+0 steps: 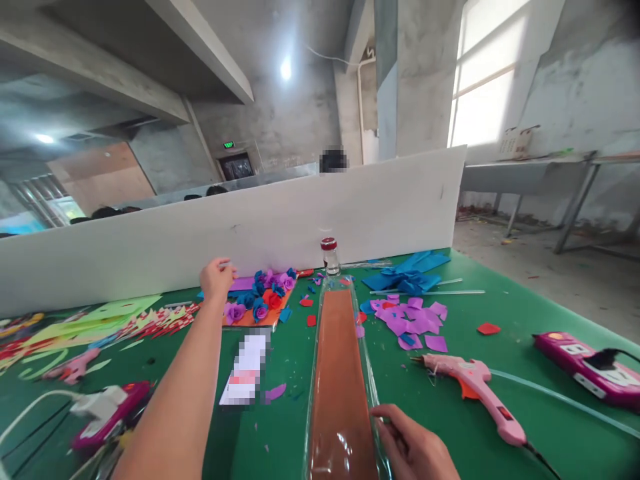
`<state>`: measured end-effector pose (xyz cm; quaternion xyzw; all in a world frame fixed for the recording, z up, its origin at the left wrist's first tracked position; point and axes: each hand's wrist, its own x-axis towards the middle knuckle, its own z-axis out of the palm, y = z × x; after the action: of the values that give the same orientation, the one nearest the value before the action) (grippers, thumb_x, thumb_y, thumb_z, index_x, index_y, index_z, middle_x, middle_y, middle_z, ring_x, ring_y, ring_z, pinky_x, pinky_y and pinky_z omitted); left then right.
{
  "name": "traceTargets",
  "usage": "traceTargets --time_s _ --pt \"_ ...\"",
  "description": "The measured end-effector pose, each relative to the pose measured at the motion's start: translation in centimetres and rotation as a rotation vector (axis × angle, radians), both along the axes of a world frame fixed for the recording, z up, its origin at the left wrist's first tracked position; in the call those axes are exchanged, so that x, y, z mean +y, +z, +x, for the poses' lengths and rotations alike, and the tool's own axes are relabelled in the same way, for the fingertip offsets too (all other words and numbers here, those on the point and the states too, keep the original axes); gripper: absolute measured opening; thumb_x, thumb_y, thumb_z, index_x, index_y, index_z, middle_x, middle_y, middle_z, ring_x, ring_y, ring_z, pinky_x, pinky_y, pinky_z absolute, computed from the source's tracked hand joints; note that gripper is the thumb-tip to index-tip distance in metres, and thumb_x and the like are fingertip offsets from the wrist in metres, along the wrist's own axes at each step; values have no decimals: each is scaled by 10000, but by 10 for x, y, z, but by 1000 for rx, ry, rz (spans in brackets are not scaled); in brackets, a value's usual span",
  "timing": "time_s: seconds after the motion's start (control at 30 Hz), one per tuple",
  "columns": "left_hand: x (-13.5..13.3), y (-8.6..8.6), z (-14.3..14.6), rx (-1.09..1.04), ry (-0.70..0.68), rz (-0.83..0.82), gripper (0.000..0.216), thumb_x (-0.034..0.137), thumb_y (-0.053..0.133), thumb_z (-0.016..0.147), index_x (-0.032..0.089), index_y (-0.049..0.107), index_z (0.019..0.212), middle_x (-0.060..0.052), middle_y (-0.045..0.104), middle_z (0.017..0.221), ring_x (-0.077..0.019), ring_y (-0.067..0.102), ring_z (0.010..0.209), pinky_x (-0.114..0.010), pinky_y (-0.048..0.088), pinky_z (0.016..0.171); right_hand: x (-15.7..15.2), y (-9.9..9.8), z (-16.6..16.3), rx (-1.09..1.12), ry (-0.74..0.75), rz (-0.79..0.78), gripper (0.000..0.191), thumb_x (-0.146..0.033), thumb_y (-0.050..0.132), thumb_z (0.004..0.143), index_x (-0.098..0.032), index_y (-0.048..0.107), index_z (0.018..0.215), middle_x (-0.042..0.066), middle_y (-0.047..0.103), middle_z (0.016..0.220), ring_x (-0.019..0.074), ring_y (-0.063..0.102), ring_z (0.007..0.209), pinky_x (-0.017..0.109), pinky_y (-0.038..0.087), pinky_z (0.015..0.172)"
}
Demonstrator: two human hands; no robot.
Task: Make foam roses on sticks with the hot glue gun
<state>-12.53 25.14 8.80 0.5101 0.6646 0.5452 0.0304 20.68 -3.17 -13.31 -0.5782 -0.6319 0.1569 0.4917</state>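
Note:
My left hand (216, 279) reaches far across the green table (525, 307) with its fingers curled round a purple foam piece (242, 284) beside a cluster of purple, blue and orange foam flowers (265, 295). My right hand (413, 445) rests at the near end of a long clear glass bottle (339, 373) lying on the table. Its fingers press on the bottle's side. The bottle holds a brown strip and has a red cap (329, 244) at the far end.
A pink glue gun (475, 387) lies right of the bottle. Purple foam scraps (415, 321) and blue foam pieces (406, 275) lie beyond it. A magenta power strip (585, 368) sits far right, another (107, 413) at left. A white partition (280, 227) closes the far edge.

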Motion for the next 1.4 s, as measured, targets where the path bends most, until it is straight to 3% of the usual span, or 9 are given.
traceTargets --time_s 0.13,0.27,0.4,0.5,0.77,1.03,1.17,1.3,1.4 --pt "-80 -19 32 -143 -133 12 308 222 515 853 163 644 1127 -66 748 841 -131 674 566 -203 495 490 -3 16 6 102 85 -67 424 -569 442 936 -214 651 833 -19 588 540 134 526 447 202 413 466" --pt "-151 -75 82 -44 -391 -335 108 212 601 803 201 702 840 -20 672 609 -163 609 466 -248 441 488 -4 28 8 134 95 -125 430 -568 431 916 -215 580 719 21 640 599 166 582 534 236 447 543" --pt "-184 -126 124 -28 -470 -379 129 85 680 700 214 682 711 -11 640 571 -192 641 567 -292 463 654 -1 37 9 152 163 -247 454 -560 355 917 -213 586 737 26 678 645 149 543 446 261 438 514" --pt "-187 -144 142 -51 -513 -384 184 59 686 677 224 684 758 6 624 578 -206 656 665 -302 456 738 0 45 9 108 206 -342 394 -535 398 880 -214 595 765 10 666 645 142 536 421 250 394 453" --pt "-184 -160 173 -253 -657 -337 448 -17 676 585 231 718 956 -56 737 1009 -240 674 996 -294 465 869 -3 45 15 146 213 -393 360 -523 490 848 -195 640 848 9 663 661 139 540 446 249 391 435" --pt "-189 -156 173 -502 -713 -302 477 167 693 719 233 645 1188 -43 723 919 -178 682 788 -260 504 720 -1 61 35 723 65 -356 533 -610 754 699 -186 649 1006 70 722 888 199 680 718 312 571 646" --pt "-199 -154 175 -710 -796 -326 566 162 732 679 230 607 1227 -30 716 870 -152 661 684 -237 489 630 9 77 19 979 250 -647 368 -516 716 789 -177 650 915 85 739 837 202 713 718 302 569 650" --pt "-198 -156 176 -915 -752 -400 802 202 803 658 211 462 1384 -64 736 922 -196 702 722 -286 537 646 9 79 8 991 334 -577 396 -298 814 686 -205 655 1036 33 768 893 207 737 818 305 572 743" --pt "-193 -156 174 -1064 -699 -465 754 237 815 685 188 489 1364 -92 750 947 -217 724 752 -310 567 667 -2 76 9 995 354 -529 508 -325 849 639 -215 648 1093 15 774 925 214 734 848 324 565 792"
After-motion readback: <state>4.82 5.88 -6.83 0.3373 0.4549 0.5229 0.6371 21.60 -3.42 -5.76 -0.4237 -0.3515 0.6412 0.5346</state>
